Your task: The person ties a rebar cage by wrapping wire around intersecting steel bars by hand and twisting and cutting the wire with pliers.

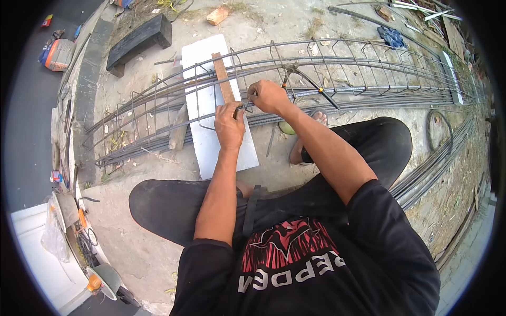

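A long cage of steel bars and bent stirrups [199,97] lies across the ground before me. My left hand [230,125] is closed at its near bar, fingers curled round the steel beside a stirrup. Just to the right, my right hand [270,97] is closed in a pinch above the same bar; what its fingers hold is too small to make out. A pair of pincers [329,97] with dark handles rests on the cage, right of my right hand. Under the cage lie a white board [211,152] and a brown wooden strip [223,79].
A black bench-like block [139,45] stands at the back left, and a brick piece [217,16] lies behind the cage. Loose rebar [437,160] runs along the right. A hard hat [105,279] sits at lower left. My bent legs flank the near side.
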`<state>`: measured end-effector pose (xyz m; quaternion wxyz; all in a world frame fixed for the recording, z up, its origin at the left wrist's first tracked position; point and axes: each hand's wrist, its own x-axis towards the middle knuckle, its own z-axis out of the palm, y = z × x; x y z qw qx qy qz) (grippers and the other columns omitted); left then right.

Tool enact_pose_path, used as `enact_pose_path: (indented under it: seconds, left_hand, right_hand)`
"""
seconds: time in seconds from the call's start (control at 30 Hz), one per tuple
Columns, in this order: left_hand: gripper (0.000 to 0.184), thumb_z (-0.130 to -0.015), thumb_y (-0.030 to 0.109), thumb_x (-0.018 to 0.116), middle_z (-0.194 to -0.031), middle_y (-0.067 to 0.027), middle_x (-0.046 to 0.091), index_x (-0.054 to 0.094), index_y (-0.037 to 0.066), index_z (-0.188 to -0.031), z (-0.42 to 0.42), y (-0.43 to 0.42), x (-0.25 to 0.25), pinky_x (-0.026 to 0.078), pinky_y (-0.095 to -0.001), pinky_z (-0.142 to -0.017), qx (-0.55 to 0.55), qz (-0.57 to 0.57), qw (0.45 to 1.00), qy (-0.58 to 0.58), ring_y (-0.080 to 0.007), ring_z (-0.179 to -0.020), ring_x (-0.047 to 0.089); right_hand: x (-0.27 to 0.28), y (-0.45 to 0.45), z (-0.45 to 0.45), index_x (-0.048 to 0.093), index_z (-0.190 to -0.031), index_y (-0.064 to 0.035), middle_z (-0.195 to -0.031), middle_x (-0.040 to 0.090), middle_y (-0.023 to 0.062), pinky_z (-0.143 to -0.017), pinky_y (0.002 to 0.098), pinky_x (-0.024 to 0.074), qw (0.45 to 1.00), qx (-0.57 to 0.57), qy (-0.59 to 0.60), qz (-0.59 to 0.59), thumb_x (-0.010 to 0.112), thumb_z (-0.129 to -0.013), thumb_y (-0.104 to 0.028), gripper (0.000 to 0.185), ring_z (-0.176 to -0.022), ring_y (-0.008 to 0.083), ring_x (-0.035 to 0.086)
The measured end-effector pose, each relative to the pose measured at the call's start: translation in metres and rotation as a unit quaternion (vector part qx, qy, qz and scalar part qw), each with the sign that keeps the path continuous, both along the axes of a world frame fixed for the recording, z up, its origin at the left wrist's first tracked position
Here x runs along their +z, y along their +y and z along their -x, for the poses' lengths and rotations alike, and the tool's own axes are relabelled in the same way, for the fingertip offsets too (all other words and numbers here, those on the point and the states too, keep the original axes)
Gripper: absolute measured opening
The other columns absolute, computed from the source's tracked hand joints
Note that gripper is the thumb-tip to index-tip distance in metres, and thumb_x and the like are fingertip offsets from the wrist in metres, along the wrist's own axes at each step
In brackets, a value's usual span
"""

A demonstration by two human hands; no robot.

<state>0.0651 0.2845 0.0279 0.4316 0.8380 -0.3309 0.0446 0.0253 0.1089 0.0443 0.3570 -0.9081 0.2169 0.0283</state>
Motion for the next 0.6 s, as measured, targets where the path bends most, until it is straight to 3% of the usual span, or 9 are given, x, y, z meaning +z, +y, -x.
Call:
enact_pose_path:
  seconds: [0.1, 0.43, 0.5, 0.6]
  left_hand:
    - [0.017, -0.081, -0.003, 0.077, -0.096, -0.0112, 0.073, 0.073, 0.003, -0.096, -0.003, 0.001, 0.002, 0.051, -0.045, -0.082, -0.028, -0.016, 0.998, -0.048, -0.0352, -0.092, 0.062]
    - [0.011, -0.08, -0.004, 0.075, -0.094, -0.0129, 0.073, 0.073, 0.001, -0.09, -0.003, -0.003, 0.001, 0.05, -0.0438, -0.082, -0.028, -0.015, 0.998, -0.05, -0.0356, -0.089, 0.063]
    - [0.01, -0.08, -0.005, 0.074, -0.093, -0.0134, 0.072, 0.072, 0.001, -0.089, -0.004, -0.004, -0.002, 0.05, -0.0448, -0.082, -0.022, -0.016, 0.998, -0.05, -0.0364, -0.089, 0.063]
    - [0.01, -0.081, -0.005, 0.073, -0.092, -0.0135, 0.072, 0.073, 0.001, -0.089, -0.004, -0.004, -0.004, 0.05, -0.0455, -0.081, -0.018, -0.015, 0.998, -0.059, -0.0368, -0.088, 0.063]
  right_hand:
    - [0.016, 0.007, 0.007, 0.08, -0.103, -0.0154, -0.106, 0.076, 0.0161, -0.09, 0.0475, 0.0574, 0.999, 0.004, 0.011, 0.033, 0.066, -0.089, -0.02, 0.02, -0.106, 0.0362, 0.071]
    - [0.026, 0.004, -0.01, 0.078, -0.095, -0.0114, -0.097, 0.077, 0.0156, -0.083, 0.0501, 0.0574, 0.991, 0.083, -0.032, 0.103, 0.067, -0.09, -0.021, 0.016, -0.095, 0.0369, 0.073]
    - [0.024, 0.002, -0.018, 0.078, -0.094, -0.0117, -0.096, 0.077, 0.0151, -0.08, 0.0492, 0.058, 0.979, 0.123, -0.031, 0.16, 0.07, -0.088, -0.023, 0.015, -0.095, 0.0367, 0.073]
    - [0.023, -0.009, -0.024, 0.078, -0.095, -0.0131, -0.097, 0.077, 0.0141, -0.083, 0.0491, 0.0569, 0.986, 0.115, -0.008, 0.12, 0.074, -0.086, -0.026, 0.016, -0.096, 0.0346, 0.073]
